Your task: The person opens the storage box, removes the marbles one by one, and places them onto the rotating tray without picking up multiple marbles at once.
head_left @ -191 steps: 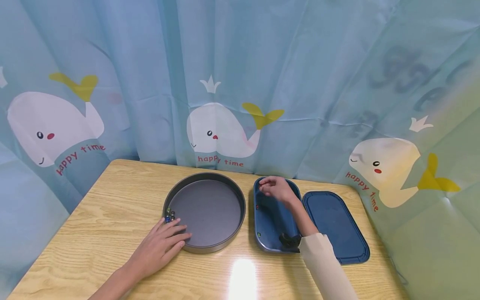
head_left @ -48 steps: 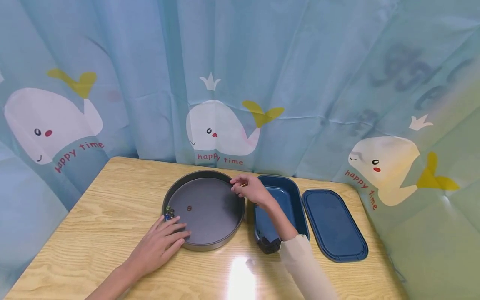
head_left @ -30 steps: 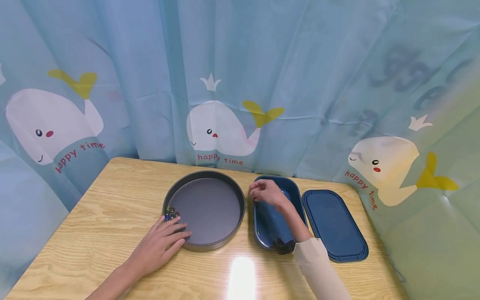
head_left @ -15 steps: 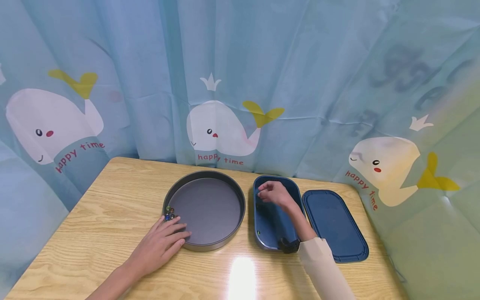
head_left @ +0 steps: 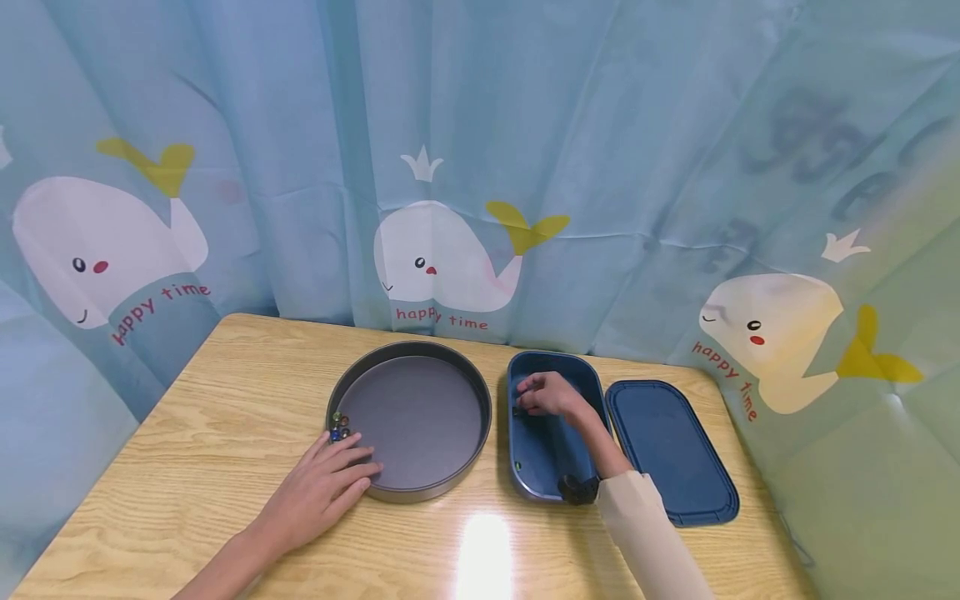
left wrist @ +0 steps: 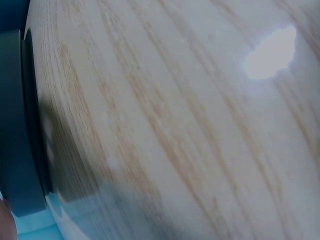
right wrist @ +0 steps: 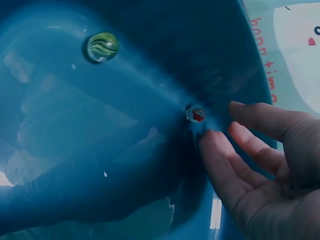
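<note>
My left hand rests on the near-left rim of a round dark pan, fingers straight and slightly spread. Just beyond its fingertips, several glass marbles lie clustered against the pan's left wall. Over the blue rectangular container, my right hand reaches down inside near the left wall. The right wrist view shows its loosely bent fingers beside a clear marble with a red core, with nothing held. Farther along the same wall sits a green-striped marble.
A blue lid lies flat on the wooden table, right of the container. Behind the table hangs a light-blue curtain printed with whales. Light glares off the table's near part.
My right hand has moved from the pan's right rim back right, then down into the container. A reddish marble has rolled left across the pan to the cluster. My left hand stays put.
</note>
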The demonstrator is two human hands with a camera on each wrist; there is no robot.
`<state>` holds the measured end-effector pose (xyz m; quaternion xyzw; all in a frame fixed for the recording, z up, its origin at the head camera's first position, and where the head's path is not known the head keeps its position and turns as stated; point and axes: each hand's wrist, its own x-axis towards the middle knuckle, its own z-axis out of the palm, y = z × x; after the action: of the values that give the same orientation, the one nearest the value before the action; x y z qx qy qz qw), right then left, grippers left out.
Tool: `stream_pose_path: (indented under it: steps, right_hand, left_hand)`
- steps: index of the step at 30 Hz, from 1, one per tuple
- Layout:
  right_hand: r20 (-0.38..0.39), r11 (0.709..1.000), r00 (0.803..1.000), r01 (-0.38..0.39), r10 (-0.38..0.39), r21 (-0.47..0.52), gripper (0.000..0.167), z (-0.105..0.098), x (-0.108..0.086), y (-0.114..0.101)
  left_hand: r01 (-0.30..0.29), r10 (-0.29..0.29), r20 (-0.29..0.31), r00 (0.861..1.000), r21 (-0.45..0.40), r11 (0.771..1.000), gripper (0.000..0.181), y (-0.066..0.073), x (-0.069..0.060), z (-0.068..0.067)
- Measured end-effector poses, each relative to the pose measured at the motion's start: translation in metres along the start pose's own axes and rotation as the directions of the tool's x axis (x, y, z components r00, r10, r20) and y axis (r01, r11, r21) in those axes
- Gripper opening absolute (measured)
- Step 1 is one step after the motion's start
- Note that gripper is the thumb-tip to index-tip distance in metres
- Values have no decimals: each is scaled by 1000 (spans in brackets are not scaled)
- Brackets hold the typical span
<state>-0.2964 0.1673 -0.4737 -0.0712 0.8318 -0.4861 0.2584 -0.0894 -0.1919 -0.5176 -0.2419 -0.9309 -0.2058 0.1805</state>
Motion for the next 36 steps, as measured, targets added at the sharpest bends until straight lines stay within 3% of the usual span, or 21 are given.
stream_pose_path:
  steps: [6, 12, 22, 36]
  right_hand:
    - [67, 999, 998, 17, -15, -37, 15, -2, 5, 6]
    - [42, 995, 999, -18, 22, -100, 17, 2, 8, 7]
    - [60, 976, 998, 5, 8, -218, 12, 0, 11, 4]
    - [74, 963, 997, 35, -16, -266, 11, 2, 11, 7]
  left_hand:
    - [-1, 1, -4, 1000, 1, 1000, 21, 0, 1, -1]
    - [3, -3, -2, 1000, 1, 1000, 21, 0, 0, 0]
    - [-1, 1, -3, 1000, 3, 1000, 21, 0, 1, -1]
    - [1, -1, -3, 1000, 0, 1000, 21, 0, 0, 0]
